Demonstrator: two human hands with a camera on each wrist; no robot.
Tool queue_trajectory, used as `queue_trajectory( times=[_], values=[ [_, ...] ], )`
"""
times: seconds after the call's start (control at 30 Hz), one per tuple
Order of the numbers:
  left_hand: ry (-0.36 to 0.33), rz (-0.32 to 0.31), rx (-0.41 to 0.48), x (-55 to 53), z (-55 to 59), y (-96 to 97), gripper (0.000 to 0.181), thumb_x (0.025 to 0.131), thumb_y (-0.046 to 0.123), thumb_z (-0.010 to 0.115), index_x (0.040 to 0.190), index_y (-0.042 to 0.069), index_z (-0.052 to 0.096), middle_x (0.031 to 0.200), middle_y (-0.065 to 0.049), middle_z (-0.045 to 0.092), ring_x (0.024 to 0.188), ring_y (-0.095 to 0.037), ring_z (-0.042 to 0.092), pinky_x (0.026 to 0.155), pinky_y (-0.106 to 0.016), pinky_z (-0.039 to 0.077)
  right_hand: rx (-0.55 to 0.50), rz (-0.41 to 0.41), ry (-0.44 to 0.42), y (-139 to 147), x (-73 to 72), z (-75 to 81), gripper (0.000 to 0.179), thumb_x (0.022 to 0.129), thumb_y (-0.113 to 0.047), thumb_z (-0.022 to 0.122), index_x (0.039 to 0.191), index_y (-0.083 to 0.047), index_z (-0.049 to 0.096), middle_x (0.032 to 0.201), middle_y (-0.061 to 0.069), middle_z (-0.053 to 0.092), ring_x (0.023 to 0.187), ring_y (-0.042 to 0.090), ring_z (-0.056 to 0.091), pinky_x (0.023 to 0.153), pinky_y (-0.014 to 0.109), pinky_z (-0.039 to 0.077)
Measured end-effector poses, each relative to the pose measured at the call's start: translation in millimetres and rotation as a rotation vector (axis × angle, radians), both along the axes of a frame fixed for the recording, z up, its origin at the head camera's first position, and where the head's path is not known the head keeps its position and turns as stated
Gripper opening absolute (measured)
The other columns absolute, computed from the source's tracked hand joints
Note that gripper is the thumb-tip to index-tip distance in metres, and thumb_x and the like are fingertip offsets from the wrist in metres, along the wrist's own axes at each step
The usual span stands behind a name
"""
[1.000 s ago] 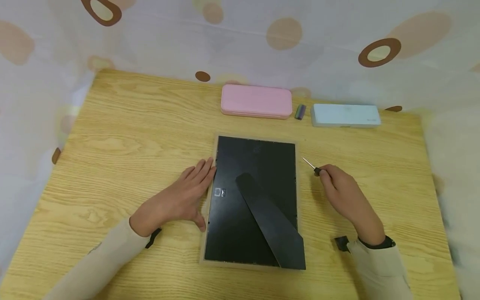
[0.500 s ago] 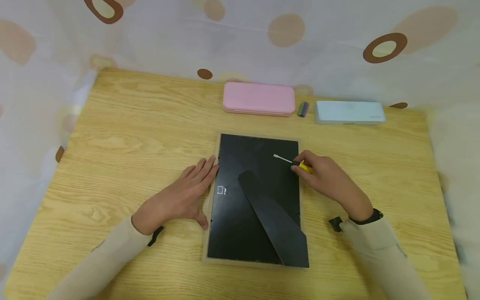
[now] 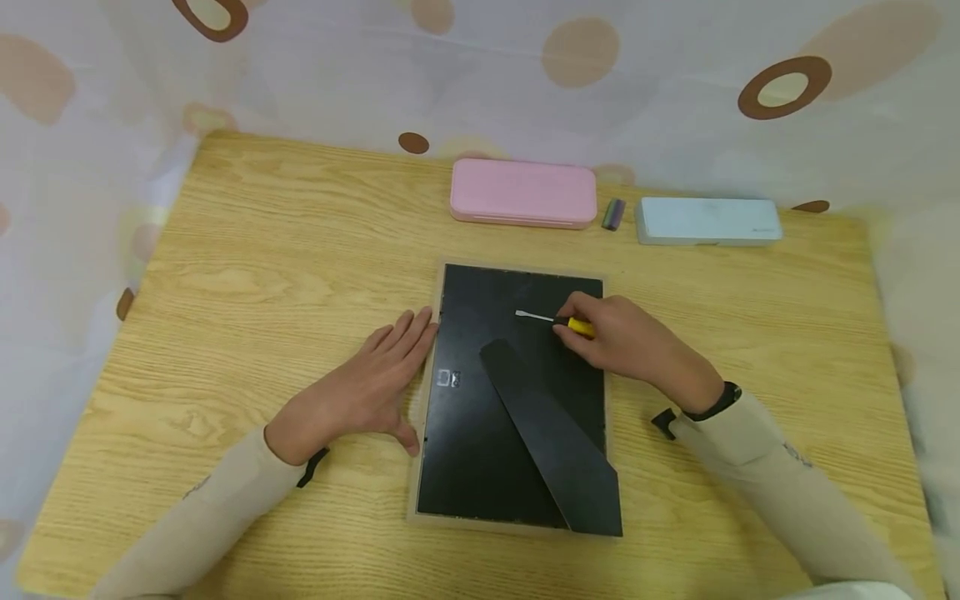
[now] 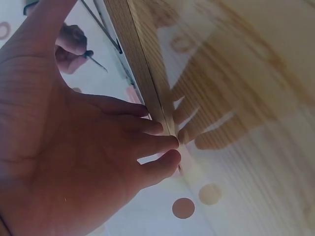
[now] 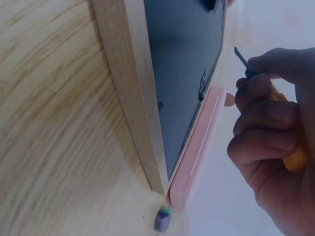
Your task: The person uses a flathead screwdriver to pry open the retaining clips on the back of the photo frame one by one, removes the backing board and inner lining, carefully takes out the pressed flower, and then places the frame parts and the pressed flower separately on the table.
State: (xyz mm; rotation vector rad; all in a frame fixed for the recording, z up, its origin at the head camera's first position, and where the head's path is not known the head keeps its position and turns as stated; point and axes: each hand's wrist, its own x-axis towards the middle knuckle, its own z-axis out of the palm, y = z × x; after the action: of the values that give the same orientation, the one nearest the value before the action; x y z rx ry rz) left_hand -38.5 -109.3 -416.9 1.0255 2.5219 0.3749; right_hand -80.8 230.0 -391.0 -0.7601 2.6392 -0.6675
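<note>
A picture frame (image 3: 480, 467) lies face down on the wooden table, its black back and angled easel stand (image 3: 555, 442) showing. My left hand (image 3: 360, 387) rests with straight fingers along the frame's left edge; in the left wrist view its fingertips (image 4: 170, 142) are against the wooden side. Over the upper right of the backing, my right hand (image 3: 618, 337) grips a flathead screwdriver (image 3: 581, 327) by its yellow and black handle. The metal blade points left across the black panel. In the right wrist view the right fingers (image 5: 261, 147) curl round the yellow handle, above the frame.
A pink pencil case (image 3: 523, 192), a small striped eraser-like block (image 3: 613, 214) and a light blue case (image 3: 708, 221) stand in a row at the table's back. Behind them hangs a white curtain (image 3: 480, 75) with brown spots. Bare wood (image 3: 225, 283) stretches left of the frame.
My right hand has moved left with the screwdriver, from beside the frame to over its back, and the blade now points left. The left hand keeps its place at the edge.
</note>
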Motion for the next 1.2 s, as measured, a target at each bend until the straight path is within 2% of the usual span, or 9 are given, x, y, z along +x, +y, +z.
queue_trajectory(
  times=[0.37, 0.5, 0.63, 0.83, 1.0, 1.2],
  values=[
    [-0.013, 0.008, -0.004, -1.4, -0.1, 1.4, 0.155, 0.046, 0.065, 0.093, 0.157, -0.008, 0.013, 0.165, -0.025, 0.004, 0.150, -0.043, 0.012, 0.115, -0.055, 0.025, -0.014, 0.087, -0.021, -24.0, -14.9, -9.5, 0.020, 0.096, -0.018, 0.068, 0.109, -0.004, 0.071, 0.070, 0.000, 0.062, 0.053, 0.010, 0.047, 0.054, 0.029, 0.044],
    [-0.017, 0.008, -0.010, -1.8, 0.6, 1.9, 0.155, 0.046, 0.065, 0.093, 0.157, -0.008, 0.012, 0.165, -0.025, 0.004, 0.150, -0.043, 0.012, 0.115, -0.055, 0.026, -0.007, 0.102, 0.000, -31.0, -15.1, -10.5, 0.026, 0.097, -0.023, 0.067, 0.115, -0.005, 0.073, 0.087, 0.005, 0.072, 0.061, 0.011, 0.054, 0.061, 0.032, 0.048],
    [-0.030, 0.010, -0.025, -2.2, 0.7, 2.7, 0.154, 0.047, 0.065, 0.093, 0.157, -0.007, 0.011, 0.165, -0.024, 0.002, 0.151, -0.042, 0.010, 0.115, -0.055, 0.025, -0.012, 0.105, 0.025, -33.3, -13.5, -10.9, 0.030, 0.097, -0.022, 0.067, 0.120, -0.004, 0.072, 0.104, 0.009, 0.073, 0.071, 0.015, 0.059, 0.069, 0.035, 0.051],
    [-0.049, 0.013, -0.035, -2.4, 1.2, 3.3, 0.154, 0.047, 0.064, 0.093, 0.157, -0.007, 0.011, 0.165, -0.024, 0.001, 0.151, -0.042, 0.009, 0.115, -0.056, 0.025, 0.005, 0.086, 0.003, -32.1, -12.2, -6.5, 0.032, 0.096, -0.016, 0.066, 0.125, -0.003, 0.064, 0.099, 0.010, 0.069, 0.069, 0.018, 0.055, 0.066, 0.034, 0.049],
    [-0.046, 0.006, -0.048, -3.0, 1.7, 3.6, 0.154, 0.048, 0.065, 0.092, 0.157, -0.007, 0.010, 0.165, -0.024, 0.001, 0.151, -0.042, 0.009, 0.115, -0.056, 0.026, 0.049, 0.057, 0.003, -37.7, -13.6, 2.0, 0.024, 0.095, -0.017, 0.069, 0.115, -0.004, 0.064, 0.094, 0.008, 0.070, 0.068, 0.018, 0.056, 0.066, 0.034, 0.050],
    [-0.057, 0.009, -0.048, -3.2, 3.1, 4.2, 0.155, 0.048, 0.065, 0.092, 0.157, -0.007, 0.009, 0.165, -0.023, 0.000, 0.151, -0.042, 0.008, 0.115, -0.056, 0.025, 0.100, 0.106, 0.062, -51.8, -14.6, 9.2, 0.016, 0.095, -0.018, 0.070, 0.104, -0.006, 0.066, 0.094, 0.007, 0.069, 0.073, 0.018, 0.059, 0.069, 0.035, 0.053]
  ],
)
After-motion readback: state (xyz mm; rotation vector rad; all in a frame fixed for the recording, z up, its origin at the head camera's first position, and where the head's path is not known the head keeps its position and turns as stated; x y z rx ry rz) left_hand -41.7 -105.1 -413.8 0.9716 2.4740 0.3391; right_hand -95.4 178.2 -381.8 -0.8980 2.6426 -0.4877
